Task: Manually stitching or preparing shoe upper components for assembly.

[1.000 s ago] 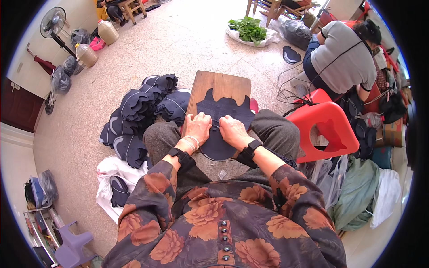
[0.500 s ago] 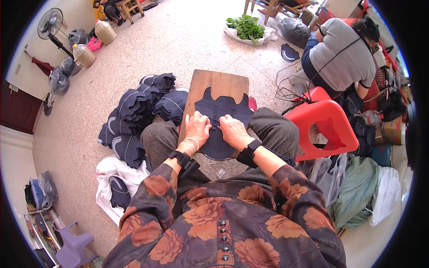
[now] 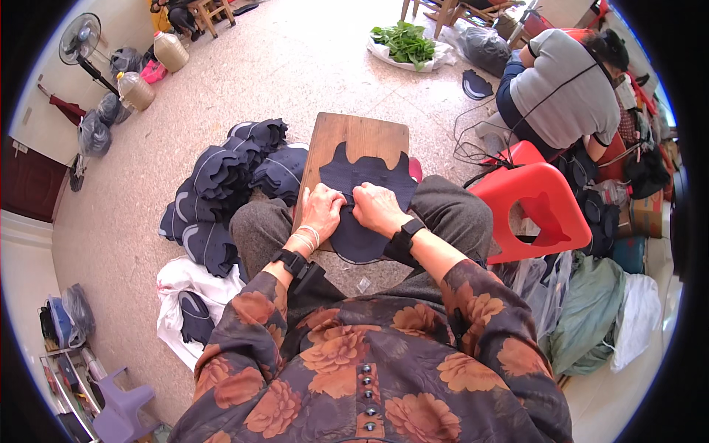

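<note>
A dark navy cut fabric piece (image 3: 362, 240) with pointed corners lies over a wooden board (image 3: 358, 129) between my knees. My left hand (image 3: 323, 212) is closed at the middle of the piece, thumb and fingers pinching the cloth on its left side. Close beside it, my right hand (image 3: 378, 209) is also closed on the fabric, its fingertips pressed down near the left thumb. What lies exactly under the fingertips is hidden.
Stacks of similar navy pieces (image 3: 221, 173) lie on the floor at left, by a white sack (image 3: 170, 284). A red plastic stool (image 3: 528, 214) stands at right, with a person (image 3: 565, 92) bent over behind it. Leafy greens (image 3: 405, 44) sit on the far floor.
My right hand has moved left, closer to my left hand. My left hand stays at nearly the same spot on the fabric, and the whole view has shifted slightly.
</note>
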`<act>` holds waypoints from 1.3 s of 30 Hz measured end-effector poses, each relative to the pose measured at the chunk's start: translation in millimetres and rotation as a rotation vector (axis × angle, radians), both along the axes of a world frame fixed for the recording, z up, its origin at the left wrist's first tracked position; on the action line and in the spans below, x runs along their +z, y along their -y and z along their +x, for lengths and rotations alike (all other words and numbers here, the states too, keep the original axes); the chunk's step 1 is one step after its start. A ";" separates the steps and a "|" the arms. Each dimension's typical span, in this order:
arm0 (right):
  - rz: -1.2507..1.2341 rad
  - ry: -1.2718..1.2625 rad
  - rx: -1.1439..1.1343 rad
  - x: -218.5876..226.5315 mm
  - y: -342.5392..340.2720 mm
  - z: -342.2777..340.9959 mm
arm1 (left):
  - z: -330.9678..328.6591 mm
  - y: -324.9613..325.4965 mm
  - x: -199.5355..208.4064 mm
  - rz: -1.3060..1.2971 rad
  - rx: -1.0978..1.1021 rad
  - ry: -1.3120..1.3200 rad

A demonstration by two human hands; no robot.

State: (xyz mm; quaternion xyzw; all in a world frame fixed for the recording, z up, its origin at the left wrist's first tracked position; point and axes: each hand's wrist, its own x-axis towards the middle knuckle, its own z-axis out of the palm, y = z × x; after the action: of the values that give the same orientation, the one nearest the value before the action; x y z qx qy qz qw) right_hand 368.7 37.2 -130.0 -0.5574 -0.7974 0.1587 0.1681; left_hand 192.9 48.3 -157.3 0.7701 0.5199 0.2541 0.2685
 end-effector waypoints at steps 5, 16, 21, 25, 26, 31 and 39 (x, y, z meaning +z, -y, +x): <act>-0.007 0.126 -0.020 17.4 0.5 36.8 | 1.2 0.0 6.1 -0.043 -0.020 -0.012; -0.065 0.232 -0.198 29.8 36.7 132.4 | -0.5 -0.6 11.6 -0.061 -0.043 -0.052; -0.106 -0.057 -0.186 52.7 41.1 117.0 | 0.9 -2.9 29.4 -0.121 -0.093 -0.222; -0.033 -0.309 -0.140 74.3 37.6 94.1 | 18.0 1.8 54.9 0.163 -0.185 -0.158; -0.043 -0.407 -0.117 78.4 36.6 86.4 | 26.0 2.9 60.7 0.170 -0.259 -0.114; -0.060 -0.541 -0.079 80.4 36.7 67.5 | 46.7 5.1 48.8 0.186 -0.354 0.121; -0.178 -0.595 -0.148 81.6 40.6 76.7 | 19.5 7.0 27.6 0.292 -0.127 0.048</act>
State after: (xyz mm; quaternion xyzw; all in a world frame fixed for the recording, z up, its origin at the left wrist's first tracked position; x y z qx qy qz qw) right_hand 445.4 -3.4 -48.4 -0.5557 -0.6536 0.3709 0.3555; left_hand 212.4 41.4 -129.8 0.8259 0.4212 0.3280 0.1813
